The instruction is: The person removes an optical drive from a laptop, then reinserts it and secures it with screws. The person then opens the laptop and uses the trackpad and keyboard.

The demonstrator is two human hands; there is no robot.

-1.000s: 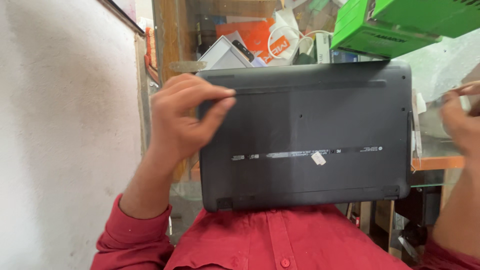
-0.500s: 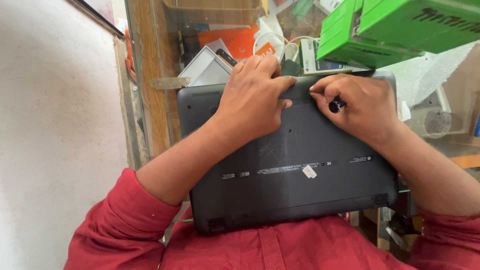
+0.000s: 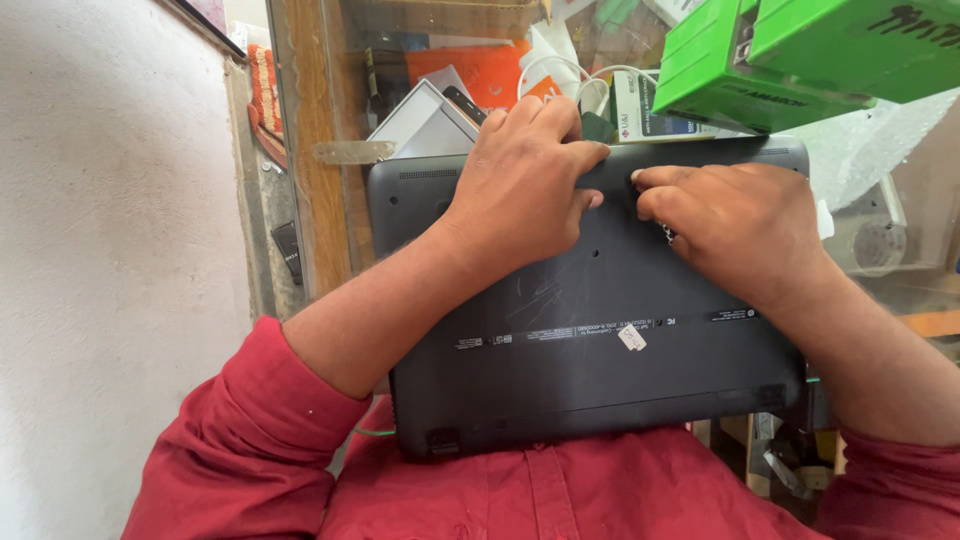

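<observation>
Propped against a red shirt, upturned dark laptop, long axis three to nine o'clock; left hand pressed flat near twelve o'clock, fingers together over the far edge. Right hand at one o'clock, fingertips pinched on a small dark tool, barely visible; beyond, green boxes.

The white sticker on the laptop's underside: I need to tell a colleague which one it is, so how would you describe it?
Start from the dark grey upturned laptop resting against the red shirt. Below both hands, a strip of fine printed labels crosses its base. The white sticker sits just under that strip, near its middle: small, tilted, and the only bright patch on the dark panel.
</observation>
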